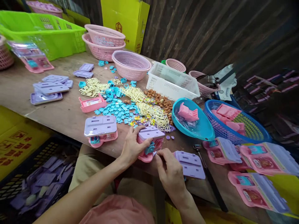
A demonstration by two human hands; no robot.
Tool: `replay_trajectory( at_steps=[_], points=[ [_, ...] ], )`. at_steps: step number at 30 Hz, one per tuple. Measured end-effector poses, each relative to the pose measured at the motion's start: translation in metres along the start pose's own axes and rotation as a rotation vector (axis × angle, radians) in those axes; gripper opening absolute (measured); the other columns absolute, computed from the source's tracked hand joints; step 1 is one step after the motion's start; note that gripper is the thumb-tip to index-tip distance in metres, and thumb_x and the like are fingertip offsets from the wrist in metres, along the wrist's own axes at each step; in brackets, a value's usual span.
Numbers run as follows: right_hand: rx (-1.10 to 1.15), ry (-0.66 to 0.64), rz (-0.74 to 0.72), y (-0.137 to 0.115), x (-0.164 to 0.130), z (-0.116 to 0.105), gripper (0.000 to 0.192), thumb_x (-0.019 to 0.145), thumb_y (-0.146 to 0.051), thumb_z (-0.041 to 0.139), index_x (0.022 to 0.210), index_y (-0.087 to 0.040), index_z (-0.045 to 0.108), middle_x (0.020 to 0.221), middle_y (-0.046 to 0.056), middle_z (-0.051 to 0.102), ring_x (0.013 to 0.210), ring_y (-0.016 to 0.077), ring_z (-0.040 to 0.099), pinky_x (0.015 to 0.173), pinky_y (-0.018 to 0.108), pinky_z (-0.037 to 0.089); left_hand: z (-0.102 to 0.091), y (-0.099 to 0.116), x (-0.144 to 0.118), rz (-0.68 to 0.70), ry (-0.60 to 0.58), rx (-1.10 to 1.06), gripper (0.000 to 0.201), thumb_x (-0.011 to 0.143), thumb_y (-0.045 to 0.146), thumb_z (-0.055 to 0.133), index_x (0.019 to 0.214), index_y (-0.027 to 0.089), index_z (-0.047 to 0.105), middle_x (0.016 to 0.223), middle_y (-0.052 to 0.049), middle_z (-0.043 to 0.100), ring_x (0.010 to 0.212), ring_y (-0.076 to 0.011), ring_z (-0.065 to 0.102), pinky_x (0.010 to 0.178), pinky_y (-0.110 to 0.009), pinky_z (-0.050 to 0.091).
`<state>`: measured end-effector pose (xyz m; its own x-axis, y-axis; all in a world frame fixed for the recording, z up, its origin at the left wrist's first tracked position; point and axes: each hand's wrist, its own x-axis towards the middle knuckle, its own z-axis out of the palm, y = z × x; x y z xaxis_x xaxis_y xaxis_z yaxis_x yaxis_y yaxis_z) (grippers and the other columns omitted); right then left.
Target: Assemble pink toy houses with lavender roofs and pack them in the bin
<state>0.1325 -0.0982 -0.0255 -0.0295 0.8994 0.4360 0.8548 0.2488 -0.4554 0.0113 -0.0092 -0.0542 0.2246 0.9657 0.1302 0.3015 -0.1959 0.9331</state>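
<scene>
Left hand (pixel 132 146) grips pink-and-lilac toy case (pixel 150 141) at lower centre; right hand (pixel 169 172) pinches a small part (pixel 154 153) against it, fitting apparently underway, next needing a firm press.

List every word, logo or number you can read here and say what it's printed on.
Yellow carton: a brown logo and small characters, too blurred to read.
Yellow cardboard: red characters, illegible at this angle.
Pink toy case, held by left hand and right hand: no readable text.

I'm seeing bright, even light across the table (pixel 58 115), soft shadows only. The wall (pixel 221 31) at upper right goes dark. Edges bend and smear, especially the right corner; centre stays sharp.
</scene>
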Motion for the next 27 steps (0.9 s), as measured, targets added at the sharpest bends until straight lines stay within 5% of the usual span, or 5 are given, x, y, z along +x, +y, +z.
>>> replay_trajectory(
  at_steps=[27],
  points=[
    [-0.062,-0.024,0.038,-0.002,0.008,0.005,0.013,0.09,-0.019,0.042,0.079,-0.021,0.05,0.068,0.0,0.053,0.059,0.0127,0.051,0.053,0.024,0.039,-0.006,-0.003,0.003,-0.01,-0.001,-0.039,0.041,0.074,0.039,0.064,0.11,0.021,0.056,0.093,-0.002,0.047,0.088,-0.0188,0.055,0.082,-0.033,0.047]
  ],
)
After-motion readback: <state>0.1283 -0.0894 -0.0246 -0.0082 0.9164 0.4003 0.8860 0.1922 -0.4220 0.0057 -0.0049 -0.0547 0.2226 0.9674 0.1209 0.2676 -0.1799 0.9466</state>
